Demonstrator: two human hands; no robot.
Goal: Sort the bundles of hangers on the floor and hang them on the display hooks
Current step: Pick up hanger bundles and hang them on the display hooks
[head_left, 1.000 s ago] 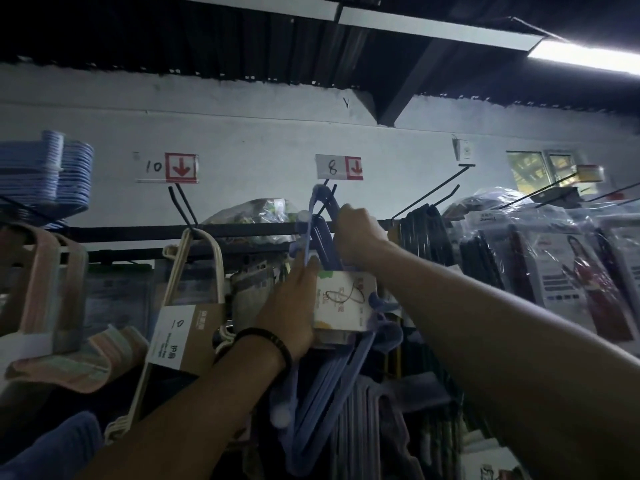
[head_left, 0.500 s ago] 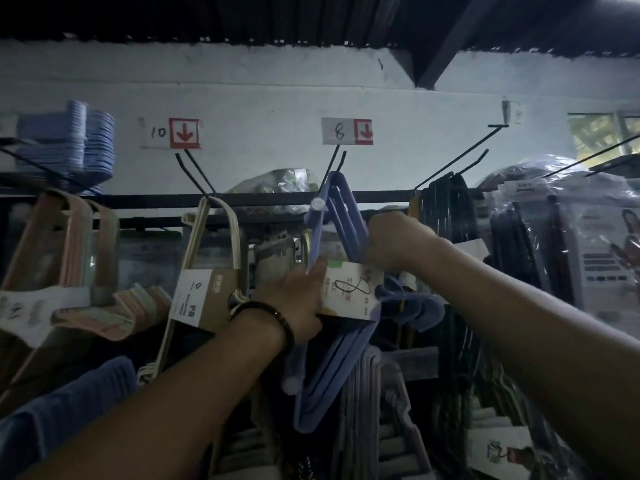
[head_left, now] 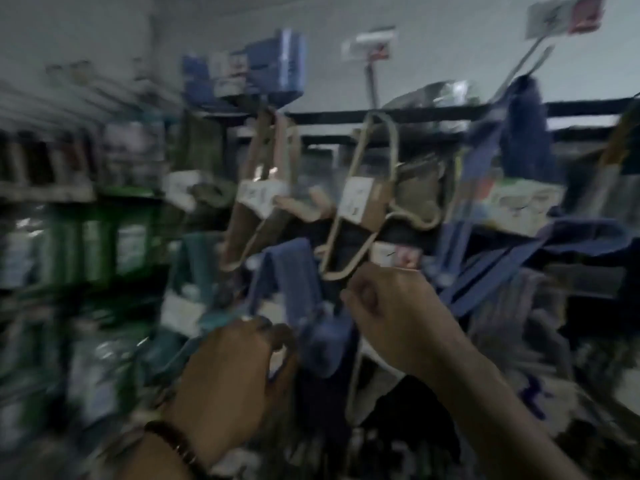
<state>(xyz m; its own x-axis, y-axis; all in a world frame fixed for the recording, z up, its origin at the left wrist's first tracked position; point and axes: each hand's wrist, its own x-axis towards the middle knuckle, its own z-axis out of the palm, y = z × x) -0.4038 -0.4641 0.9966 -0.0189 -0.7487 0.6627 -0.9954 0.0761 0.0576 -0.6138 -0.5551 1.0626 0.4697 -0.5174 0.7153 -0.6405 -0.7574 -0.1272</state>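
Observation:
The view is heavily motion-blurred. The blue hanger bundle (head_left: 519, 140) with its white label hangs from the display hook (head_left: 530, 60) under a price tag at the upper right. Both hands are off it and lower down. My left hand (head_left: 235, 368) hovers in front of another blue hanger bundle (head_left: 294, 289), fingers loosely curled, holding nothing that I can make out. My right hand (head_left: 391, 306) sits below a beige hanger bundle (head_left: 367, 195), fingers loosely curled with nothing visible in them.
A pink-beige hanger bundle (head_left: 266, 188) hangs left of the beige one. Stacked blue hangers (head_left: 277, 64) sit up high. Green packaged goods (head_left: 86, 244) fill shelves at left. A black rail (head_left: 346, 116) runs across the display. More dark blue hangers (head_left: 554, 258) crowd the right.
Both hands have let go of the blue bundle, which stays on its hook, and dropped lower. The view has swung sharply left, so the bundle now sits at the upper right.

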